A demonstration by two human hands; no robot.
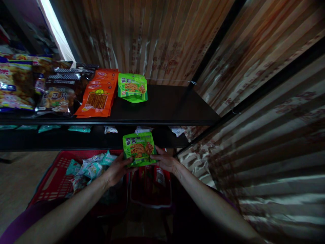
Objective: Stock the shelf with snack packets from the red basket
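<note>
Between my two hands I hold a green snack bag (pixel 139 149) with a picture of crisp rice pieces on its front. My left hand (pixel 118 170) grips its lower left corner, thumb on the front. On the right edge, my right hand (pixel 165 160) is closed with its fingers over the front. A matching green snack bag (pixel 132 88) stands on the black shelf (pixel 167 105), above and behind the held one. Just left of that standing bag lies a stack of orange snack packets (pixel 100 95).
Dark potato-chip bags (pixel 58 91) and yellow-blue snack bags (pixel 16 84) fill the shelf's left. Small packets line the lower shelf (pixel 96 142). Below are a red basket (pixel 50 179) of small teal-white packets and another basket (pixel 151 204) with red packs. A metal post (pixel 215 40) and wrinkled curtain (pixel 266 118) bound the right.
</note>
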